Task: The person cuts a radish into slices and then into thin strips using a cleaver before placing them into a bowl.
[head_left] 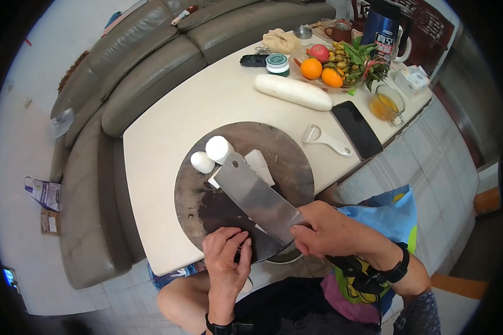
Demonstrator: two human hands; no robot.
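Observation:
My right hand (327, 229) is closed around the handle of a broad cleaver (257, 198), whose blade slants up and left across the round chopping board (290, 162). White radish pieces lie around the blade's far end: a thick round chunk (218, 149), a smaller rounded end (202, 162) and a flat-sided piece (259, 166). Part of another pale piece is hidden under the blade. My left hand (224, 251) rests at the board's near edge, fingers bent and thumb apart, with nothing visible in it.
Beyond the board are a whole white radish (293, 92), a peeler (327, 140), a black phone (356, 129) and a glass cup (387, 105) of yellow liquid. Farther back stand a fruit bowl (302, 56), a green jar (278, 65) and a blue flask (380, 30). A grey sofa (151, 84) borders the table.

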